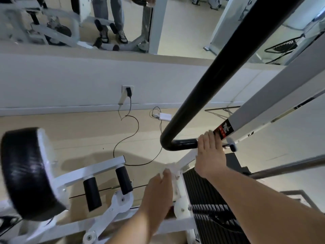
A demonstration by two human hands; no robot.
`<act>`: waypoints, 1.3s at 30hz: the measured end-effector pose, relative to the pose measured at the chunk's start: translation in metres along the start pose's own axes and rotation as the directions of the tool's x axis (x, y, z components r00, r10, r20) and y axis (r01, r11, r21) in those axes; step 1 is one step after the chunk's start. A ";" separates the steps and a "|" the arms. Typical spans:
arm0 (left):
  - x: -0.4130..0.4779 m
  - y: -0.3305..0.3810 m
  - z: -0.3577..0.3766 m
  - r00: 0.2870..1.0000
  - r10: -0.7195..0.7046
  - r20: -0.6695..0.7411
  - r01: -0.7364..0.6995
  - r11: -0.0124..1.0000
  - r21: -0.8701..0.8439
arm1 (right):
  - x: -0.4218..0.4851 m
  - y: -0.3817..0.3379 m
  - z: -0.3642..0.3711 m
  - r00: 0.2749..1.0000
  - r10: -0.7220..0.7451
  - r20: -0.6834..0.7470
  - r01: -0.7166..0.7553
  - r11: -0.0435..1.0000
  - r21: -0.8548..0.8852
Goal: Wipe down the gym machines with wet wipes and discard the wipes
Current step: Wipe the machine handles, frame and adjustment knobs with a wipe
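A thick black handle bar runs down from the top right and bends into a short end beside the white machine frame. My right hand is wrapped around that short end, next to a red and black warning sticker. No wipe shows in it. Lower down, my left hand pinches a small white wet wipe against a white frame joint. The wipe is blurred and hard to tell from the white metal.
A round black pad and two black foam rollers sit at lower left. A ribbed black footplate lies under my right arm. Cables and a white adapter lie on the floor below a wall socket. A mirror above reflects legs.
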State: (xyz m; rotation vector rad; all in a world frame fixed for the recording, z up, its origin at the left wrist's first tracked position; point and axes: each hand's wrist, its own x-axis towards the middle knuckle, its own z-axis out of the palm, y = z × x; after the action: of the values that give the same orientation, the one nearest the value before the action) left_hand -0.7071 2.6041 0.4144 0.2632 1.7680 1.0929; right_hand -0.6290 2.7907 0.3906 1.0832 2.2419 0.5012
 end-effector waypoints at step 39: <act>-0.525 -0.090 -0.111 0.987 -0.159 -0.034 0.078 0.646 -0.759 | -0.564 0.002 -0.121 0.859 -0.512 0.002 -0.297 -0.495 0.816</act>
State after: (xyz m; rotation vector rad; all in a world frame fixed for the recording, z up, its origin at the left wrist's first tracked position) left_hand -0.5226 2.1710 0.6879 -0.4345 1.2285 1.6640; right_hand -0.4292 2.3319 0.6784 1.1791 1.6116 -2.4130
